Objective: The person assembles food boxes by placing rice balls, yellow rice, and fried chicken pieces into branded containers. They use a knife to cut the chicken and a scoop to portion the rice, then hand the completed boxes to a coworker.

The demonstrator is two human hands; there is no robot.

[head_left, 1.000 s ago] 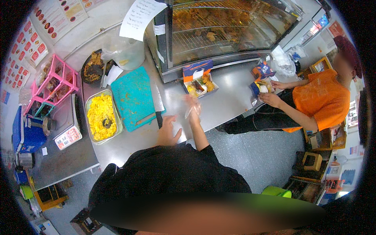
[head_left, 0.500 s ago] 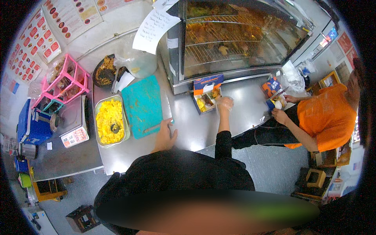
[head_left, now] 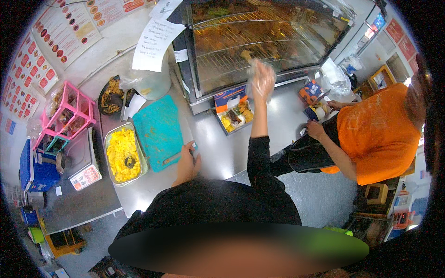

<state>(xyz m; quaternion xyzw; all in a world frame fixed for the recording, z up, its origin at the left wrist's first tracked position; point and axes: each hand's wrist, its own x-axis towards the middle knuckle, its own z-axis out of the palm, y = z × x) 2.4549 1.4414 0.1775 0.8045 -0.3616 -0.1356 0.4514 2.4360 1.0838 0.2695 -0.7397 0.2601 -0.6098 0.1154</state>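
My right hand [head_left: 263, 82], in a clear plastic glove, is raised in front of the glass warmer cabinet [head_left: 259, 41]. Glove and blur hide how its fingers lie. Below it stands an open meal box [head_left: 232, 121] with a blue and orange lid, holding yellow food, browned pieces and a white and dark item. Resting at the right edge of the teal cutting board [head_left: 160, 125] is my bare left hand [head_left: 186, 166], thumb and fingers apart. Beside its fingers a knife [head_left: 171, 159] lies on the board. Left of the board sits a tray of yellow food [head_left: 122, 153].
At the right, a person in an orange shirt [head_left: 375, 134] handles another meal box [head_left: 317, 111]. A dark pan [head_left: 110, 104] with brown food and a clear tub [head_left: 155, 85] stand behind the board. Farther left are a pink rack [head_left: 69, 113] and a blue cooler box [head_left: 39, 162].
My right hand has risen from the meal box toward the cabinet glass. My left hand stays by the board and knife. The whole view has shifted slightly.
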